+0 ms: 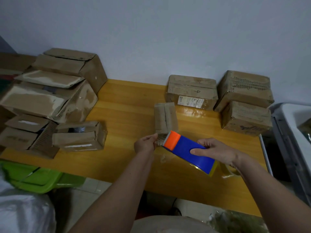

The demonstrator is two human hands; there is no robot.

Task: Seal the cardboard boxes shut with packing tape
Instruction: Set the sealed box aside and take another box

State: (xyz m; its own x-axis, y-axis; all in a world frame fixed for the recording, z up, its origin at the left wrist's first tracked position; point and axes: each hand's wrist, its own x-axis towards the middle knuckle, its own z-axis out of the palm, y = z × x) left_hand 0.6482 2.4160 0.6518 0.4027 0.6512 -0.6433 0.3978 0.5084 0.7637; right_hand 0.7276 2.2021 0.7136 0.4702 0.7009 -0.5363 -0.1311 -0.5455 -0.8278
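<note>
So we're working on the small cardboard box (165,118) sitting near the middle of the yellow table (127,105), flaps closed with a seam running down its top. Our right hand (217,151) is gripping the blue tape dispenser (190,151), thumb lying across its flat side and fingers wrapping round behind it, holding it tilted just in front of the box with its orange cutter end (173,139) pointing at the near edge. Our left hand (145,143) is pinching the loose end of clear tape (159,140) right at the cutter, fingertips curling on it, touching the box's near corner or very close to it, hard to say which.

Behind and to the right, three taped boxes (191,91) are sitting against the wall, one of them stacked on another at the far right. Over on the left we're looking at a pile of open boxes (50,98) with flaps hanging up, and one more squashed box (80,137) lying in front of them. A green plastic bin (38,177) is peeking out below the table's left edge, and a white appliance (292,132) is standing off to the right.
</note>
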